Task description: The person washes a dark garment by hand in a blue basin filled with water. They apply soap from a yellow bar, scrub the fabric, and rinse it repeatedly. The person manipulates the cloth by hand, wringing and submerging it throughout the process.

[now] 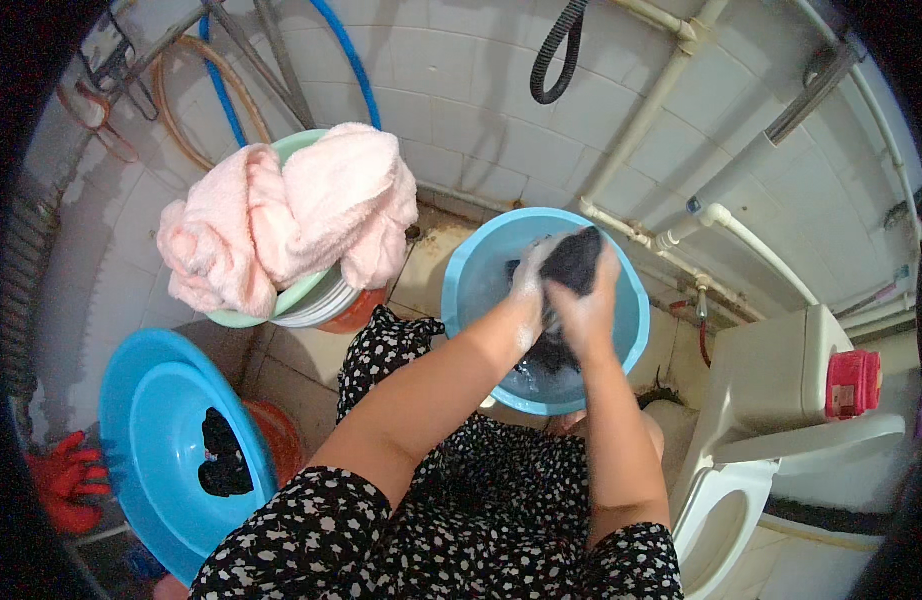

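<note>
Head view: the soapy left hand (528, 284) and right hand (588, 306) are together, clamped on a bunched black cloth (573, 262) over cloudy water (484, 292) in a light-blue basin (634, 340). Both forearms (618, 435) reach forward, converging; finger placement is partly hidden, so grip details are uncertain.

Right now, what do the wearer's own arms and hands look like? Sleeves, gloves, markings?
Left sleeve and right sleeve: black fabric, small white floral print, leaving the forearms bare. Left hand and right hand are ungloved; white suds coat part of the left. No watch or bracelet visible.
</note>
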### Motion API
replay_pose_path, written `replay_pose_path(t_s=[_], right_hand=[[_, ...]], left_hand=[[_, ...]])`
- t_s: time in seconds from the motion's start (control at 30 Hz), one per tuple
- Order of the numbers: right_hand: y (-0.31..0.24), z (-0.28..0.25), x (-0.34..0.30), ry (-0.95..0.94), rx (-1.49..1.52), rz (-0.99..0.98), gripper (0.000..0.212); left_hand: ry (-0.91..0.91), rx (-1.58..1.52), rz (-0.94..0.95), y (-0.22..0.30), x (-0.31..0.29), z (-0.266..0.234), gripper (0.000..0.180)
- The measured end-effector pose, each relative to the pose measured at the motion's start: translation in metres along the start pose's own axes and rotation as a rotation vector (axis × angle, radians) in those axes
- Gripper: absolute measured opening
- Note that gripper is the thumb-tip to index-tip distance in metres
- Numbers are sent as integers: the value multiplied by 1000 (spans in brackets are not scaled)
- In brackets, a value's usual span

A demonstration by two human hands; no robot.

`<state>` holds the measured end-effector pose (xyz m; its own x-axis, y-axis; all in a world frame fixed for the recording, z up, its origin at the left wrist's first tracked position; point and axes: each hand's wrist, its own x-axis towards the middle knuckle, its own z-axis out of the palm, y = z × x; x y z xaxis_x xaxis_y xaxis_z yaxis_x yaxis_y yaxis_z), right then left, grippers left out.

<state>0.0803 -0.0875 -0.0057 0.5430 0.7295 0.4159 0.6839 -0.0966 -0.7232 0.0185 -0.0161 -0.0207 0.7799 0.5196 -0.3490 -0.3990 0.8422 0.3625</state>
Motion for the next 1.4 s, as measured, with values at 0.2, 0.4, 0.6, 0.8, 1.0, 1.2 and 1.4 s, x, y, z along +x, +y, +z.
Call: replay_pose_path(t_s=[0.2, 0.4, 0.6, 0.8, 1.0, 1.2, 1.4], right_hand=[[75, -36, -1, -357, 1132, 994, 56], [92, -58, 11, -622, 355, 627, 59], [90, -46, 3, -229, -636, 517, 62], [112, -31, -7, -675, -230, 81, 99], [82, -32, 9, -697, 1045, 555, 119], [36, -1, 4, -534, 395, 274, 92], [54, -35, 28, 33, 136, 526, 31]], left_hand=[[-62, -97, -132, 8, 2, 21, 27], [-26, 1, -31, 60, 29, -5, 25], [466, 882, 362, 43, 42, -27, 43], [180, 323, -20, 43, 27, 7, 39], [-226, -106, 12, 60, 22, 16, 50], [-56, -38, -31, 47, 18, 26, 46], [304, 291, 35, 50, 25, 10, 43]])
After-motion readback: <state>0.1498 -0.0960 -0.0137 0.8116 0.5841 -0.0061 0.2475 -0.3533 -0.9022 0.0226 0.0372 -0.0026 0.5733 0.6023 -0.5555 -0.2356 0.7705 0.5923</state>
